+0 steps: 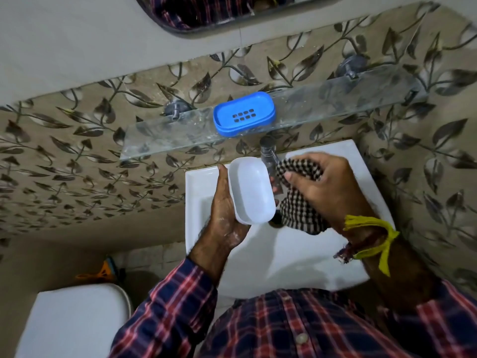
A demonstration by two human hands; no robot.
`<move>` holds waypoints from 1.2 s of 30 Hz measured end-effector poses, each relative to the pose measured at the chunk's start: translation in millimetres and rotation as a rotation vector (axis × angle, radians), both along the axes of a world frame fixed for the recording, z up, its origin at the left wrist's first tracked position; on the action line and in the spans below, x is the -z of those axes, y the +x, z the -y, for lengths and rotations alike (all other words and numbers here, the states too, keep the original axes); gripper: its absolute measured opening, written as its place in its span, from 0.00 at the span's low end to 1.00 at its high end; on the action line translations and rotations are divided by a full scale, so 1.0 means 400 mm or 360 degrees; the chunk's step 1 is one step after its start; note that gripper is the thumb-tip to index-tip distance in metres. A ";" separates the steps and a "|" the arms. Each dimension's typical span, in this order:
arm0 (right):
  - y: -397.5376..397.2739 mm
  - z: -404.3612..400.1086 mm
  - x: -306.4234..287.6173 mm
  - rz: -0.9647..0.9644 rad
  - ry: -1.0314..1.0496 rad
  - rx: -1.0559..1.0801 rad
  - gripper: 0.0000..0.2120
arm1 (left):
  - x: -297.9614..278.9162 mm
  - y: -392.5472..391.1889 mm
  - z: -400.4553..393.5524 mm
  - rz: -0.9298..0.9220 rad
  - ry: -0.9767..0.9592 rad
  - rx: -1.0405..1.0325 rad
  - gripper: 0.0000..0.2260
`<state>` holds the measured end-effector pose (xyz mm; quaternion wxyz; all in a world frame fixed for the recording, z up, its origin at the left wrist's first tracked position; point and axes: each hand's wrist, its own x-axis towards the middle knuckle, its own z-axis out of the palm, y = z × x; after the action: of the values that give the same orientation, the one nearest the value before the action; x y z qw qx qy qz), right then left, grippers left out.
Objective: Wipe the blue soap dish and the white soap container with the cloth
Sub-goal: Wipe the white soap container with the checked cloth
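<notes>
White soap container point(251, 189) in left hand point(224, 205), cloth point(296, 202) in right hand point(327, 187)

Blue soap dish point(244, 114) shelved; white soap container point(251, 190), checked cloth point(299, 200) held.

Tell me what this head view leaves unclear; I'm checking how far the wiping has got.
- Underside of the white soap container: faces away, covered by the left hand.
- Tap: spout hidden behind the container and checked cloth.
- Sink drain: mostly covered by the cloth.
- Cloth-to-container contact: unclear; the right hand bunches it alongside.
- Blue soap dish: residue too small to judge.
</notes>
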<state>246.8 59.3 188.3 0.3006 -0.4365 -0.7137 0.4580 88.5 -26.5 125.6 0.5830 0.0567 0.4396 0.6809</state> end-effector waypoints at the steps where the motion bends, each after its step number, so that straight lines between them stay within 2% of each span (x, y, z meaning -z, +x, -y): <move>1: -0.010 0.002 -0.007 0.0003 0.0045 0.0137 0.11 | 0.004 0.005 0.000 0.0007 0.0008 0.0044 0.32; 4: -0.054 0.018 -0.006 -0.0042 -0.0134 0.0249 0.16 | 0.013 0.041 0.001 0.0019 -0.0036 0.0207 0.33; 7: -0.074 0.050 0.025 -0.0072 -0.0333 0.0051 0.17 | 0.022 0.066 0.001 -0.0021 -0.0025 0.0262 0.33; 9: -0.068 0.087 0.045 -0.0046 -0.0232 -0.0037 0.17 | 0.021 0.071 -0.002 -0.0086 -0.0001 0.0229 0.31; 11: -0.058 0.114 0.062 -0.0016 0.0047 -0.0125 0.17 | 0.031 0.075 -0.002 -0.0125 0.0017 0.0186 0.30; 13: -0.054 0.134 0.073 0.0116 0.0256 -0.0365 0.22 | 0.037 0.081 0.003 -0.0143 0.0048 0.0149 0.30; 15: -0.050 0.146 0.076 0.0270 0.0314 -0.0477 0.25 | 0.038 0.086 0.008 -0.0156 0.0078 0.0134 0.30; 17: -0.050 0.146 0.074 0.0363 0.0361 -0.0414 0.25 | 0.040 0.089 0.010 -0.0142 0.0063 0.0122 0.30; 22: -0.078 0.098 0.051 0.0197 0.0302 -0.0187 0.20 | 0.030 0.080 0.011 -0.0122 0.0026 0.0198 0.29; 25: -0.084 0.111 0.044 0.0272 0.0450 -0.0385 0.14 | 0.021 0.050 0.003 -0.0109 0.0006 0.0227 0.30; 27: -0.066 0.125 0.044 0.0435 0.0586 -0.0563 0.12 | 0.017 0.027 0.001 -0.0073 -0.0026 0.0237 0.33; 30: -0.051 0.116 0.047 0.0682 0.0750 -0.0599 0.16 | 0.015 0.032 -0.001 -0.0060 -0.0112 0.0233 0.36; 33: -0.081 0.079 0.026 0.0612 0.0752 -0.0376 0.18 | 0.024 0.053 -0.013 -0.0106 -0.0074 0.0213 0.32; 36: -0.081 0.097 0.022 0.0630 0.0773 -0.0620 0.10 | 0.015 0.018 -0.020 -0.0055 -0.0029 0.0177 0.33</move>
<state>214.3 20.5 179.5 0.1588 -0.2886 -0.9156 0.2305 95.8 -18.6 119.8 0.6128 0.0875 0.4521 0.6422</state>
